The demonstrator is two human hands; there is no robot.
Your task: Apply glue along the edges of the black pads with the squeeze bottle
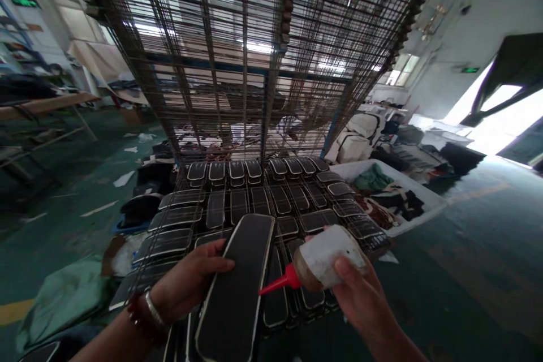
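My left hand grips a long dark panel with rounded corners by its left edge, thumb on top. A pale line of what looks like glue runs around the panel's rim. My right hand is wrapped around a glue bottle with a white label, tipped to the left. Its red nozzle points at the panel's right edge, with the tip at or very close to the pale line. Beneath both hands, several similar dark panels with pale rims lie in rows on a wire rack.
Stacked wire shelves tilt up behind the panels. At right stands a white bin holding cloth scraps. A green cloth bundle lies on the floor at left. A worktable stands farther left.
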